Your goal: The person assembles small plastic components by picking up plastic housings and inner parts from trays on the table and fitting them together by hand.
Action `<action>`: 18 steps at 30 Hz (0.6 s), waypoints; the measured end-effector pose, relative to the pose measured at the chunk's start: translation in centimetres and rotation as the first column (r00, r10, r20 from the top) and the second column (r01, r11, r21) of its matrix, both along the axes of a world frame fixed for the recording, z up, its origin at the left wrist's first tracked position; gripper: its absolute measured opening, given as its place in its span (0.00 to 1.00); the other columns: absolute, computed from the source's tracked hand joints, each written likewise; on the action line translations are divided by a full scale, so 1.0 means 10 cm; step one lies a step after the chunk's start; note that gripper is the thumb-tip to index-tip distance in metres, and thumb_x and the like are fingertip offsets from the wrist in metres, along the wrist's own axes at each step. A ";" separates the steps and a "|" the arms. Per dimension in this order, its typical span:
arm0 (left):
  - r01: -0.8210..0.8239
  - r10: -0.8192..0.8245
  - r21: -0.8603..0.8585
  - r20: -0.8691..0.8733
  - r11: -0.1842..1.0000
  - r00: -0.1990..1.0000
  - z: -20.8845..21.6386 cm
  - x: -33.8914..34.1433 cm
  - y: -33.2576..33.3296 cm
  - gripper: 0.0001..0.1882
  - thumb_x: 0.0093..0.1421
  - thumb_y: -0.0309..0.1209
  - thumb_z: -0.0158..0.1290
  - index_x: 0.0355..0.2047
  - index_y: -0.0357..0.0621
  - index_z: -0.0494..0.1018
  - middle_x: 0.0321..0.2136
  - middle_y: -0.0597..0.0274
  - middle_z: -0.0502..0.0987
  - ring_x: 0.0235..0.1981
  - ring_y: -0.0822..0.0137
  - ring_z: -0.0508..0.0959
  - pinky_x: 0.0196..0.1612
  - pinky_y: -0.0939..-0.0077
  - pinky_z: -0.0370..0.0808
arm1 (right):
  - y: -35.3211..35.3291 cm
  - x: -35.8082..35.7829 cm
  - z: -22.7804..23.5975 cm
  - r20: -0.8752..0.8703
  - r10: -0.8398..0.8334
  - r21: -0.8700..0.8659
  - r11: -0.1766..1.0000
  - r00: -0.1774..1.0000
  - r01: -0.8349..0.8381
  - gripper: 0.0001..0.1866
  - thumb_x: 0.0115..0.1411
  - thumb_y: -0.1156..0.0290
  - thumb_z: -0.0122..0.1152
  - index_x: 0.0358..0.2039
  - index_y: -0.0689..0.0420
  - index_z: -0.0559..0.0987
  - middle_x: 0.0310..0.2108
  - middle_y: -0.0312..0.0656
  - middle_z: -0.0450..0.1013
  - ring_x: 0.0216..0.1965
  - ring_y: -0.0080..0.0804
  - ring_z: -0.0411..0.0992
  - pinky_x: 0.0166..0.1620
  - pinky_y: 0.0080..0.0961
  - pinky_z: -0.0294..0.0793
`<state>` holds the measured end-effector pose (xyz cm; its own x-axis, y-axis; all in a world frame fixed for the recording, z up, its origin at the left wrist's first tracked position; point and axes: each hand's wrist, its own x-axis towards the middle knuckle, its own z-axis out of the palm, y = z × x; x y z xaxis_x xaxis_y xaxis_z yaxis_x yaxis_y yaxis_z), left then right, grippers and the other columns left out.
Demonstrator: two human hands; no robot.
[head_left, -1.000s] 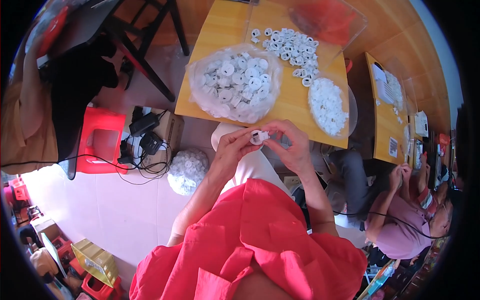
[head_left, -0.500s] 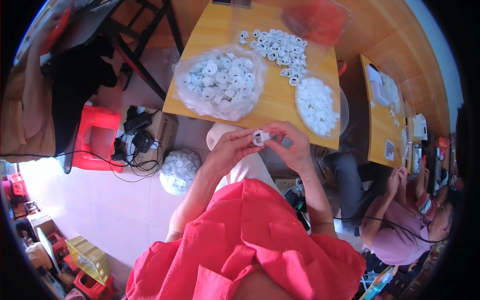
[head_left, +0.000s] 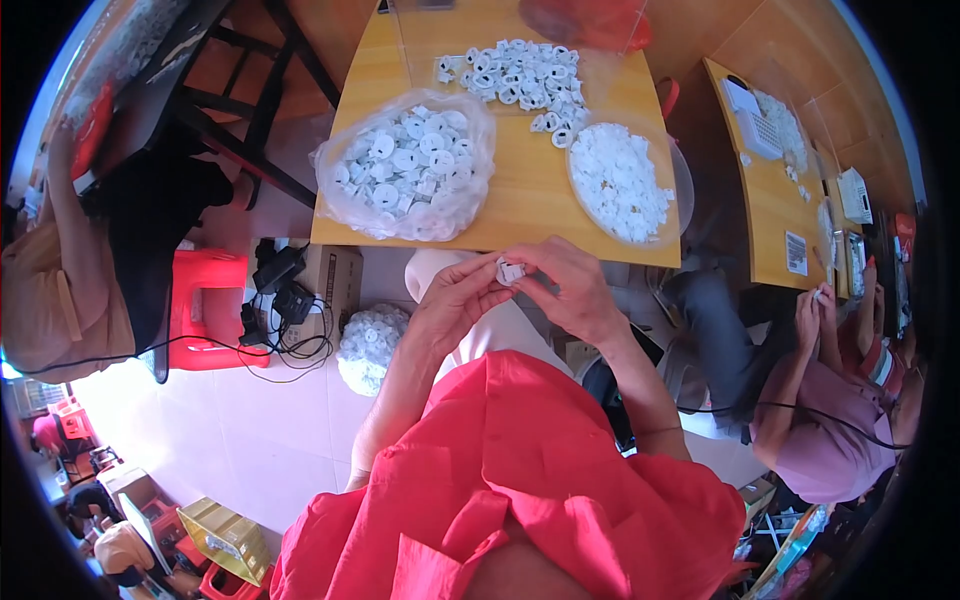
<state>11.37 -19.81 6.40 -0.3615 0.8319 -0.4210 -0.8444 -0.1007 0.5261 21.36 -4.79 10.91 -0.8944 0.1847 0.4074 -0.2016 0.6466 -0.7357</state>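
Between my two hands, just off the table's near edge, is a small round white plastic part point(head_left: 509, 271). The fingers and thumb of my left hand point(head_left: 462, 300) pinch it from one side. My right hand point(head_left: 570, 287) grips it from the other, its fingers covering part of it. On the wooden table point(head_left: 530, 205) ahead, a clear plastic bag point(head_left: 405, 170) is full of round white parts. Right of it, a clear shallow tray point(head_left: 574, 205) holds many small white pieces point(head_left: 622, 180). Farther back lies a pile of white parts with dark slots point(head_left: 520, 75).
A red plastic bag point(head_left: 590, 22) lies at the table's far end. On the floor at left are a red stool point(head_left: 205, 310), a cardboard box point(head_left: 335, 275) with black adapters and cables, and a bag of white parts point(head_left: 370, 348). Co-workers sit at left and at a second table point(head_left: 770, 225).
My right fingers have moved in over the right side of the white part, which has turned slightly. The view has shifted, so the table appears higher and farther left.
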 end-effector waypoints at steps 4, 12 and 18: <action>-0.017 0.017 0.031 0.007 0.999 1.000 0.01 -0.01 -0.02 0.16 0.61 0.27 0.46 0.49 0.34 0.67 0.41 0.56 0.74 0.39 0.69 0.76 0.46 0.78 0.74 | -0.03 -0.02 0.00 0.002 0.005 0.035 0.999 1.000 -0.005 0.19 0.42 0.83 0.61 0.39 0.59 0.74 0.29 0.43 0.72 0.31 0.41 0.70 0.33 0.31 0.71; -0.025 0.026 0.037 -0.032 0.999 0.999 0.04 -0.03 -0.06 0.16 0.62 0.27 0.46 0.49 0.33 0.67 0.42 0.56 0.73 0.40 0.69 0.75 0.46 0.78 0.74 | -0.10 -0.07 -0.02 0.008 0.011 -0.012 1.000 1.000 -0.011 0.19 0.43 0.84 0.60 0.38 0.59 0.73 0.33 0.44 0.70 0.32 0.43 0.70 0.34 0.31 0.72; -0.034 0.038 0.058 -0.069 0.998 0.997 -0.01 -0.04 -0.09 0.16 0.62 0.27 0.46 0.49 0.33 0.68 0.42 0.56 0.73 0.40 0.70 0.75 0.46 0.78 0.74 | -0.17 -0.10 0.01 -0.022 -0.016 0.095 0.995 1.000 0.018 0.17 0.43 0.85 0.60 0.37 0.60 0.74 0.31 0.44 0.71 0.31 0.40 0.71 0.32 0.27 0.72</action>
<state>10.92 -20.67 6.33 -0.4184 0.8397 -0.3461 -0.8011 -0.1616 0.5763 20.38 -6.53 11.00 -0.8823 0.1591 0.4430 -0.2051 0.7172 -0.6660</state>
